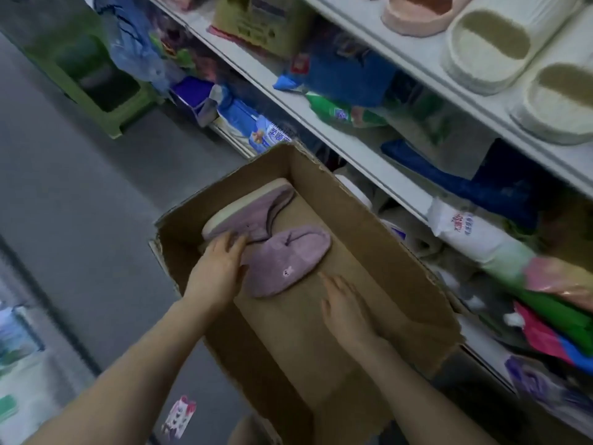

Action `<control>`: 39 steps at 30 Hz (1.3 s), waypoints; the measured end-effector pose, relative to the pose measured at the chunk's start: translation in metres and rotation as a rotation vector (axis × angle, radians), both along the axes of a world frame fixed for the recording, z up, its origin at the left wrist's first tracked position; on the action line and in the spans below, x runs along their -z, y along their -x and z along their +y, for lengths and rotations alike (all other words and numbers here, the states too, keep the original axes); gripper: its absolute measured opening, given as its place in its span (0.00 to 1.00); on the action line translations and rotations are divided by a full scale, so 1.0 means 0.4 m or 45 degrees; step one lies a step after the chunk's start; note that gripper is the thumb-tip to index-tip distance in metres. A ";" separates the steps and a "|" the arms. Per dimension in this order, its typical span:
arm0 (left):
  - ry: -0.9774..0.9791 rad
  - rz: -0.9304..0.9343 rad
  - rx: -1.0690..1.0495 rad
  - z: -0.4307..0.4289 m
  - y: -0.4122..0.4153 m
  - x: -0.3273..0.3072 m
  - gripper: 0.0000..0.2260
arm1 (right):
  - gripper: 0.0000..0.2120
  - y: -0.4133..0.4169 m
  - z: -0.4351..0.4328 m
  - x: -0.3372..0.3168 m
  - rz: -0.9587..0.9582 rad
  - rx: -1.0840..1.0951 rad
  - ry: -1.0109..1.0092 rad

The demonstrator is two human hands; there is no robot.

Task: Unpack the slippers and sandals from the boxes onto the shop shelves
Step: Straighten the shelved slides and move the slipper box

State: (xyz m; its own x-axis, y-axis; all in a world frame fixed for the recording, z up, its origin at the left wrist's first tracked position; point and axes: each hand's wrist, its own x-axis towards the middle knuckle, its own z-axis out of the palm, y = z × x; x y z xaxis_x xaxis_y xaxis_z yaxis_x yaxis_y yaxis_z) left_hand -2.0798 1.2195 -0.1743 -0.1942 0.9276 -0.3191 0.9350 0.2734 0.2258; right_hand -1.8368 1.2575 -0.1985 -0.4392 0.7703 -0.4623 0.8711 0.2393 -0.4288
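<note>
An open cardboard box (394,252) stands on the floor beside the shelves. Two purple plush slippers lie in its far end. One slipper (250,213) leans on its side against the box wall, showing its pale sole rim. The other slipper (285,261) lies flat on the box bottom. My left hand (218,271) rests on the two slippers where they meet, fingers spread over the plush. My right hand (346,309) hovers flat and open above the bare box bottom, just right of the flat slipper, holding nothing.
White shop shelves (401,191) run along the right. The top one carries cream slippers (494,46) and a pink slipper (417,11); lower ones hold packaged goods. A green plastic stool (86,69) stands on the grey floor at upper left. A small pink packet (179,415) lies near the box.
</note>
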 end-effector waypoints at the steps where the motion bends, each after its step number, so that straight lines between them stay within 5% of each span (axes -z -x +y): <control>1: -0.007 0.026 0.015 0.033 0.025 0.034 0.29 | 0.26 0.033 0.020 0.044 0.003 0.021 0.016; 9: 0.078 0.256 -0.006 0.183 0.085 0.223 0.32 | 0.26 0.193 0.096 0.262 0.162 0.119 0.092; 14: 0.106 0.300 0.004 0.175 0.074 0.240 0.30 | 0.03 0.143 0.053 0.265 0.127 0.199 0.018; 18: 0.117 0.034 -0.123 0.169 0.070 0.212 0.24 | 0.15 0.057 0.018 0.234 0.152 0.213 -0.130; 21: 0.103 -0.238 -0.140 0.148 0.021 0.195 0.25 | 0.10 0.007 -0.004 0.229 0.097 0.290 -0.207; 26: 0.285 -0.701 -0.468 0.089 -0.026 0.257 0.24 | 0.36 0.033 -0.035 0.230 0.079 0.952 0.166; 30: 0.383 -0.693 -0.606 0.081 -0.027 0.276 0.27 | 0.28 0.079 -0.050 0.261 0.305 1.250 0.472; 33: 0.437 -0.711 -0.502 0.081 -0.013 0.264 0.35 | 0.38 0.087 -0.058 0.273 0.404 1.298 0.501; 39: 0.377 -0.797 -0.518 0.066 0.012 0.240 0.34 | 0.39 0.059 -0.061 0.209 0.502 1.211 0.578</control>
